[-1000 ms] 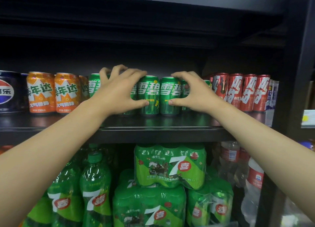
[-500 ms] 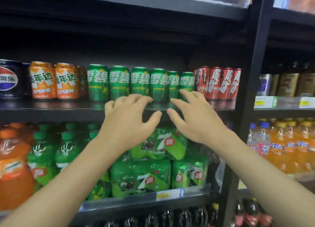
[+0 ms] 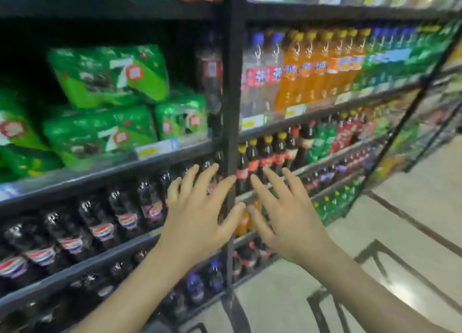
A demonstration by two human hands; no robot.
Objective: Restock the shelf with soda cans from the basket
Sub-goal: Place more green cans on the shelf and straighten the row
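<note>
Fingers of left hand (image 3: 200, 217) and right hand (image 3: 287, 220) are spread, holding nothing, at frame centre; green packs (image 3: 110, 75) sit upper left; shelf (image 3: 228, 83) blurred.

I am watching through a single head camera, which is looking forward and down and sitting close to the black metal shelf upright (image 3: 231, 102). It is facing the shelving at a slant, so the rows right of that upright are running away into the distance. Below and right of the upright, pale tiled floor (image 3: 425, 207) is showing. The picture is blurring.
</note>
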